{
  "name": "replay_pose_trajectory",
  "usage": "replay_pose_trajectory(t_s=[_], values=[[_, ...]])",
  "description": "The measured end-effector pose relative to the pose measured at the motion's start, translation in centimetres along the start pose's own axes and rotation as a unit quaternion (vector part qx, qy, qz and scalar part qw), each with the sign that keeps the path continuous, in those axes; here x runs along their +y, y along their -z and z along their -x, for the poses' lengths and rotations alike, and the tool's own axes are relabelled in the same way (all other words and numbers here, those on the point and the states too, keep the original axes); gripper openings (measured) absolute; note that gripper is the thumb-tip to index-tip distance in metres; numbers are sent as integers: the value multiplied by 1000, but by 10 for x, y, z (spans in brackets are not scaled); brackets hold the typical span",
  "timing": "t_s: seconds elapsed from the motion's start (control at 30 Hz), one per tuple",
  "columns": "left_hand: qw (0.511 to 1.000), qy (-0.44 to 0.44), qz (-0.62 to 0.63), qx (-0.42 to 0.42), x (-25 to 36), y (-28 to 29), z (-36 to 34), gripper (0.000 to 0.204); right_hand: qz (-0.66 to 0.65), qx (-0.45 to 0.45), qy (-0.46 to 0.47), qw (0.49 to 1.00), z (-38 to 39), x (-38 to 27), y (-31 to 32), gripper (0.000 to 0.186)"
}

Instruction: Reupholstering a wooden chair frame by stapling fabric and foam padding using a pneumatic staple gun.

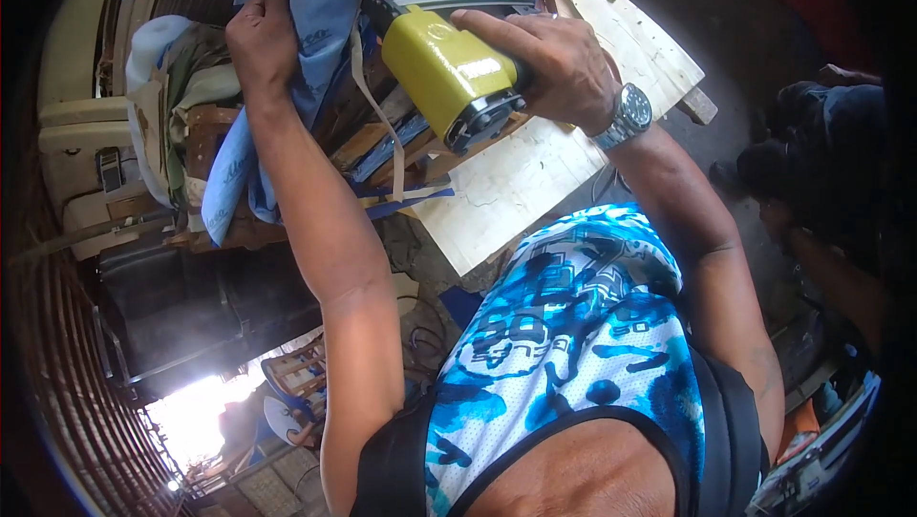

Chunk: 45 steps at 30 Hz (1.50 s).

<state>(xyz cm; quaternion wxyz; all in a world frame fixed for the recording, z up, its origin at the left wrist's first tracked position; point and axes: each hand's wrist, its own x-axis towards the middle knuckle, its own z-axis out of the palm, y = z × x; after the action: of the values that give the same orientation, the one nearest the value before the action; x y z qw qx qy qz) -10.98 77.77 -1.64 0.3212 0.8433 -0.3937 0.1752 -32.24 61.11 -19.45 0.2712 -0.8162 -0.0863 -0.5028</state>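
My right hand (568,68) is wrapped round the handle of a yellow-green staple gun (441,68). The gun's narrow nose points left, toward a pale fabric strip (358,59) along the edge of the blue printed lining sheet (330,11). Whether the nose touches the strip I cannot tell. At the upper left, my left hand (265,40) grips the blue sheet, its fingers bent together and their tips partly hidden. Part of the sheet hangs down past my left forearm. Beneath it shows a wooden frame (387,149).
A pale board (506,197) lies under and beyond the gun, with a wooden bar (700,105) at its far right corner. Bundled cloth and a white roll (158,40) stand left of my left hand. Another person (831,135) is in shadow at the right. A black padded piece (181,297) lies lower left.
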Motion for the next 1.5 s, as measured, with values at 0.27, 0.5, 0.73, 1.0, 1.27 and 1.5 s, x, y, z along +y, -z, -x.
replay_pose_trajectory(t_s=[0.27, 0.5, 0.73, 1.0, 1.27, 1.5], values=[[999, 7, 48, -10, -3, 4, -2, 38, -24, 2, -56, 998, -3, -17, 2, 77], [910, -178, -56, 370, 1, -5, 31, 24, -125, 10, -81, 989, 18, -8, -13, 69], [971, -53, 2, 235, -15, -51, 178, 22, -128, -130, -304, 935, 146, -9, 2, 59], [985, 15, 36, 165, -53, -81, 177, 31, -67, -279, -407, 867, 166, -28, 13, 51], [956, 108, 216, 165, -31, -81, 137, 26, -177, -206, -362, 892, 146, -29, 19, 41], [976, 136, 95, 139, 1, -58, 122, 29, -164, -236, -410, 866, 131, -32, 18, 50]])
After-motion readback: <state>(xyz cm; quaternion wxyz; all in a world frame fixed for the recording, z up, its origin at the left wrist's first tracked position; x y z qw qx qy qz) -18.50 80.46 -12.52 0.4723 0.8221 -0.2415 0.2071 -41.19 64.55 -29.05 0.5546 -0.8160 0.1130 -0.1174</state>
